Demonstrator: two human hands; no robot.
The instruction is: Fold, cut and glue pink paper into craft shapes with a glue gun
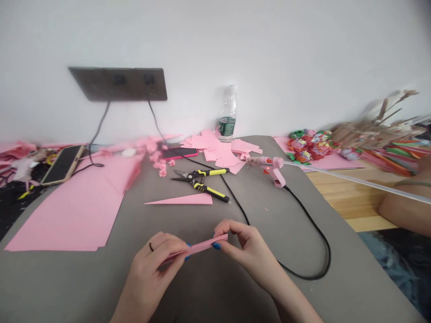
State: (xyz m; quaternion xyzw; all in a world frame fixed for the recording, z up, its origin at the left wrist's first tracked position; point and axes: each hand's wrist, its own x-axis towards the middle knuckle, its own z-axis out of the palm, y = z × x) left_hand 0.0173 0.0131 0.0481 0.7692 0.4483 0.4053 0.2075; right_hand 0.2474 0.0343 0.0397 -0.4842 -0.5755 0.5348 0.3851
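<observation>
The left hand and right hand are both closed in a pinch on a folded pink paper strip, one at each end, with the fingertips on its edges. The strip is held just above a grey mat, its long axis running nearly crosswise and rising slightly toward the right hand. Beyond it lie a pink paper wedge, its point toward the left, and yellow-and-black snips with the blades open and pointing left. Large pink sheets lie to the left. A pink hot glue gun rests to the right, its black cord looping across the mat, and a long glue stick extends right from it. Farther back are pink paper scraps, a phone in a pink case, and an upright clear plastic bottle whose contents cannot be determined. Paper flowers lie on the wooden desk at far right, beside another person's forearm.
</observation>
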